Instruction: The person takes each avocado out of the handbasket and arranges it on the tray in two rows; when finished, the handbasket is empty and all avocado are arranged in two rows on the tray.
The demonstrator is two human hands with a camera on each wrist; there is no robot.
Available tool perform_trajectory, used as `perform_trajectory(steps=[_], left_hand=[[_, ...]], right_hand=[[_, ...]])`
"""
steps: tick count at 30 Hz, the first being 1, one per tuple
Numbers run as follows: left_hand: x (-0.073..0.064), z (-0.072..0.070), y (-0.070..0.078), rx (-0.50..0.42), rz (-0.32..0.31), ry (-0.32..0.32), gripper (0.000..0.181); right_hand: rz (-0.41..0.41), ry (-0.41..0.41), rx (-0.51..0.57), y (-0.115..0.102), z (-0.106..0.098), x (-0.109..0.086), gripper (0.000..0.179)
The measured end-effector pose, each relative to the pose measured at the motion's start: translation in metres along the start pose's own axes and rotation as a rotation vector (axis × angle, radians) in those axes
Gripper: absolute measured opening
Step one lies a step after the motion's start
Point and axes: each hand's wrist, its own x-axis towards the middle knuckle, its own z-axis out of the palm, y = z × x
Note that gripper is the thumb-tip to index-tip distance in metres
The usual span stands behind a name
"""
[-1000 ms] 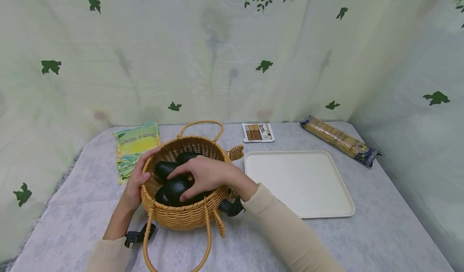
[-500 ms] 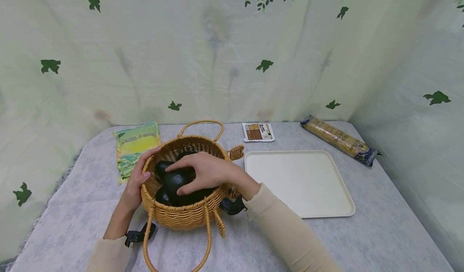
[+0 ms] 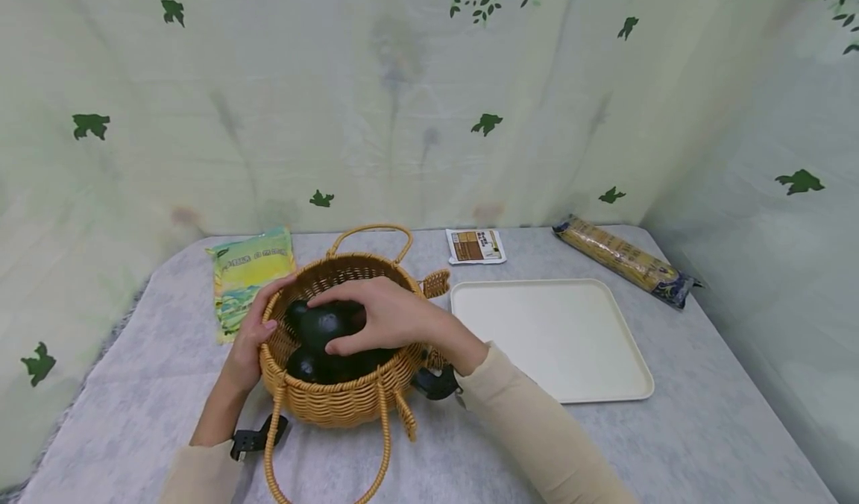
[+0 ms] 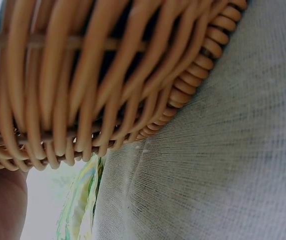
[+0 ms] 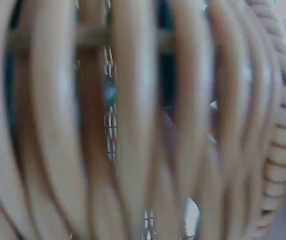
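Observation:
A round wicker basket (image 3: pixel 329 403) with two loop handles holds several smooth, dark green avocados. My left hand (image 3: pixel 258 332) holds the basket's left rim, thumb inside and fingers along the outer wall. Reaching in over the right rim, my right hand (image 3: pixel 382 314) grips the topmost avocado (image 3: pixel 322 327) between thumb and fingers. Another avocado (image 3: pixel 305 366) lies below it, against the near wall. In the left wrist view, basket weave (image 4: pixel 72 75) fills the upper left. The right wrist view is mostly blurred weave (image 5: pixel 132 120), which hides most of what is inside.
A white tray (image 3: pixel 550 340) lies right of the basket. Behind stand a small brown-and-white packet (image 3: pixel 476 247) and a long pack of noodles (image 3: pixel 624 260). A green-yellow bag (image 3: pixel 251 273) lies left of the basket. Patterned curtains (image 3: pixel 429 116) close off the back and sides.
My right hand has closed around the top avocado and shifted it slightly up and away from me inside the basket. My left hand stays on the rim.

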Motion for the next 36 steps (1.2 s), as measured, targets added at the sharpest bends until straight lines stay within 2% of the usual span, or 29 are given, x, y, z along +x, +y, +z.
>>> perform_trajectory(steps=[8,15,24,27,32,36], left_hand=[[-0.001,-0.002,-0.001,0.01,-0.004,0.014,0.06],[-0.002,-0.003,-0.002,-0.006,0.002,-0.002,0.059],[-0.003,-0.002,-0.007,-0.025,-0.021,0.019,0.06],[-0.004,-0.001,-0.008,-0.034,-0.023,0.021,0.06],[-0.001,-0.001,-0.007,-0.05,-0.018,0.015,0.06],[0.0,-0.002,-0.006,-0.029,-0.024,0.021,0.061]], right_hand=[[0.044,0.075,0.053,-0.003,-0.003,-0.009,0.057],[0.094,0.18,0.069,-0.006,0.003,-0.022,0.058],[0.221,0.336,0.216,-0.009,0.005,-0.043,0.057],[0.218,0.384,0.262,-0.007,0.007,-0.049,0.057],[0.164,0.444,0.345,-0.007,0.007,-0.055,0.056],[0.15,0.474,0.375,-0.005,0.004,-0.059,0.056]])
